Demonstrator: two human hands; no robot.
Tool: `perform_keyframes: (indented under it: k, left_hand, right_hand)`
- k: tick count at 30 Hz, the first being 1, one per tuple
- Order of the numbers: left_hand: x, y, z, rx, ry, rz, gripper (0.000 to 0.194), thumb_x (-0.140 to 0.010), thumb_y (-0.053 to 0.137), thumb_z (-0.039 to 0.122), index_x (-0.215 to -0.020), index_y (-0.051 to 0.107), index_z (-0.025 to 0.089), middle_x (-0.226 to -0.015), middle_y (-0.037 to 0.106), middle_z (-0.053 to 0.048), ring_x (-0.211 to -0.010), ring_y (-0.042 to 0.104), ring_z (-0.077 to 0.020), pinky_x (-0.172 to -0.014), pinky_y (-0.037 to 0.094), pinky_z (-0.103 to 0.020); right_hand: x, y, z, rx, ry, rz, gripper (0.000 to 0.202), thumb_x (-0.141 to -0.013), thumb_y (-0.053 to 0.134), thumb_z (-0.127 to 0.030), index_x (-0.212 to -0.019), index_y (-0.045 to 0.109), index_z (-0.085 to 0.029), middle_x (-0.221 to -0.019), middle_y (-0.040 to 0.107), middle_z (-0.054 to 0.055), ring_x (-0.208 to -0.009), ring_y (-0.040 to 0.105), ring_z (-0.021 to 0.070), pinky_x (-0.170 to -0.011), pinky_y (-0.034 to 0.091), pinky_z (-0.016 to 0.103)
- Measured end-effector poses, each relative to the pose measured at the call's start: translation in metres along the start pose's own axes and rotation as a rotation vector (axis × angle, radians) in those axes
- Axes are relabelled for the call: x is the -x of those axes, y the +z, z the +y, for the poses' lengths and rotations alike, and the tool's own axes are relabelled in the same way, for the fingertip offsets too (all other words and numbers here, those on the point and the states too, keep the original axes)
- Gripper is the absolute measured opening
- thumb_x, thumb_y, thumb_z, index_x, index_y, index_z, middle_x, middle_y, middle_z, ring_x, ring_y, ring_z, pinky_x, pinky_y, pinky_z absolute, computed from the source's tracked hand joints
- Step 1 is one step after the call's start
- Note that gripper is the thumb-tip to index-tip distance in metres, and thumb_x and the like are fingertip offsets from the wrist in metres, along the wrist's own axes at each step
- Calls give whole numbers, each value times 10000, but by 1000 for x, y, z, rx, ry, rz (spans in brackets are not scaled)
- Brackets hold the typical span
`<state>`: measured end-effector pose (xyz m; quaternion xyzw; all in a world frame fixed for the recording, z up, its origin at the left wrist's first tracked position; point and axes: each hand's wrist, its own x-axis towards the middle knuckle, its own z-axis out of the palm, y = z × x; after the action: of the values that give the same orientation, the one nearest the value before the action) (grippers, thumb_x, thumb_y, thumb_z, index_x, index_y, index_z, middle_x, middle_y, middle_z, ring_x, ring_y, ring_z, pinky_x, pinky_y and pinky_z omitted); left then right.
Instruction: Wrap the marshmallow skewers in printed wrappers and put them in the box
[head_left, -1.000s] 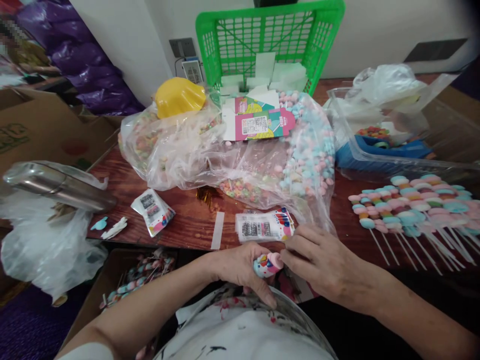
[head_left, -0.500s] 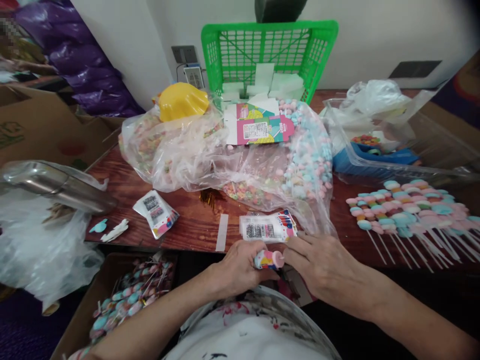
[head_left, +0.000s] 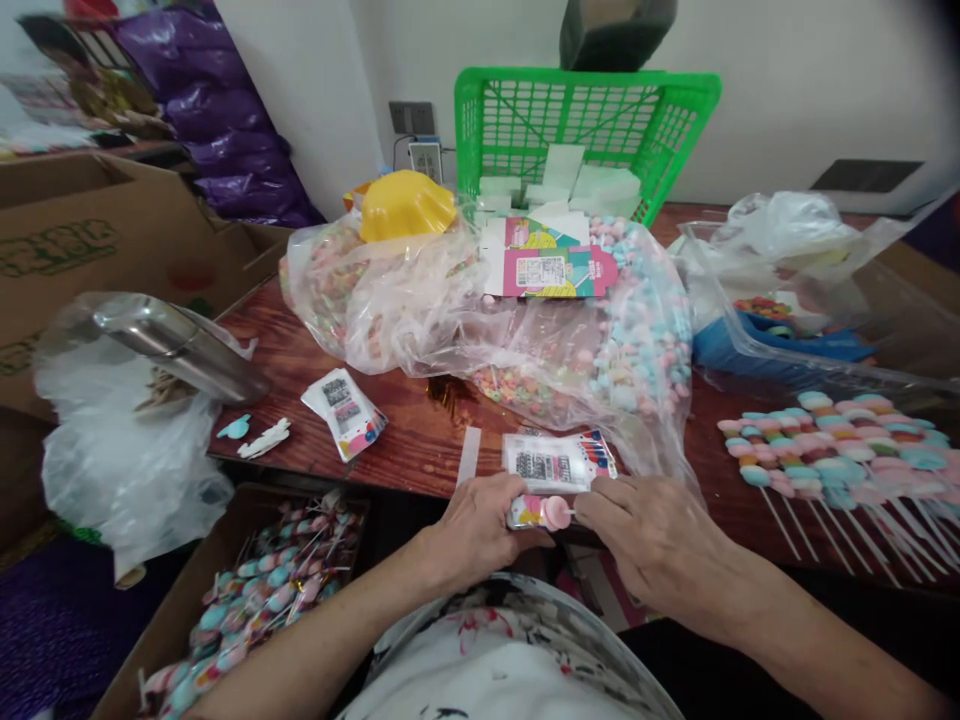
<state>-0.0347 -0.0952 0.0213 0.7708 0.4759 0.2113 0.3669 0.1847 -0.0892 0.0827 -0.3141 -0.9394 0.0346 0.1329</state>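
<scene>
My left hand (head_left: pixel 474 522) grips a small wrapped candy skewer (head_left: pixel 536 512), pink and blue inside a printed clear sleeve, just in front of the table's near edge. My right hand (head_left: pixel 651 535) pinches the skewer's pink end and stick from the right. A flat stack of printed plastic sleeves (head_left: pixel 559 460) lies on the wooden table (head_left: pixel 405 440) right behind both hands. A second small stack of sleeves (head_left: pixel 345 410) lies further left.
A large clear bag of loose pastel candies (head_left: pixel 525 330) fills the table's middle, a green basket (head_left: pixel 585 130) behind it. Unwrapped candy skewers (head_left: pixel 832 450) lie at right. A cardboard box of wrapped skewers (head_left: pixel 262 590) sits below left. A steel flask (head_left: pixel 180 345) lies at left.
The skewer has turned from tilted to lying level between my hands, and both hands have moved slightly up toward the table edge. The camera view has shifted left and down.
</scene>
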Motion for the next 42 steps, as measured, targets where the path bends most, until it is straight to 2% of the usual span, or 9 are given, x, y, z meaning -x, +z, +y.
perform_keyframes:
  k: [6, 9, 13, 17, 23, 28, 34, 38, 42]
  left_hand:
    - [2, 8, -7, -126, 43, 55, 344, -815, 621, 483, -947, 633, 165, -871, 666, -57, -791, 606, -189, -687, 423, -263]
    - [3, 6, -8, 31, 14, 41, 336, -765, 694, 449, -963, 644, 183, -877, 662, -18, -786, 586, -160, -706, 421, -238]
    - [5, -1, -4, 345, -110, -25, 435, -626, 806, 436, -945, 673, 172, -809, 618, 40, -733, 525, -122, -675, 414, -202]
    - [6, -1, 0, 501, -163, -138, 458, -585, 826, 410, -928, 685, 142, -757, 557, 46, -695, 463, -108, -646, 407, -196]
    - [5, 5, 1, 414, -123, -94, 380, -653, 782, 413, -882, 654, 139, -725, 524, 45, -693, 440, -106, -646, 387, -192]
    - [8, 1, -1, 337, -123, -113, 312, -651, 788, 380, -819, 651, 155, -668, 485, 69, -647, 407, -91, -603, 335, -183]
    - [6, -2, 1, 539, -177, -257, 377, -573, 828, 409, -738, 614, 146, -636, 394, 78, -604, 331, -73, -577, 318, -186]
    - [1, -2, 9, 604, -167, -311, 448, -536, 835, 451, -717, 566, 143, -677, 416, 68, -653, 355, -81, -578, 311, -187]
    - [-1, 8, 8, 679, -172, -363, 461, -540, 835, 453, -730, 560, 135, -679, 441, 60, -654, 377, -87, -584, 341, -193]
  right_hand:
    - [-5, 13, -14, 188, 39, -97, 191, -740, 517, -23, -816, 545, -195, -711, 600, -3, -562, 503, 162, -572, 234, 313]
    - [-7, 14, -13, 213, -2, -114, 189, -751, 524, -31, -848, 546, -192, -733, 604, -2, -601, 523, 165, -598, 269, 313]
    - [-5, 6, 2, 138, -107, 36, 229, -821, 460, -52, -965, 559, -199, -843, 595, 23, -729, 521, 168, -683, 325, 303]
    - [-3, -3, 11, 114, -183, 35, 251, -830, 387, -13, -911, 559, -178, -846, 559, 51, -762, 485, 187, -715, 342, 318]
    - [-5, -3, 3, 234, -224, -63, 134, -824, 467, -89, -878, 550, -179, -789, 537, 42, -719, 471, 193, -665, 325, 331]
    - [1, -1, 12, 228, -205, -70, 196, -775, 468, -52, -893, 545, -189, -806, 558, 38, -724, 480, 200, -681, 325, 336]
    - [7, -7, 24, 118, -181, -58, 189, -782, 512, -57, -908, 558, -191, -845, 582, 33, -731, 490, 179, -697, 316, 326]
    - [6, -6, 18, 89, -167, -122, 199, -742, 561, -58, -880, 545, -200, -830, 575, 14, -752, 495, 179, -731, 322, 329]
    - [1, 0, 6, 114, -188, -159, 180, -742, 557, -61, -861, 537, -195, -779, 564, 9, -720, 501, 174, -738, 327, 333]
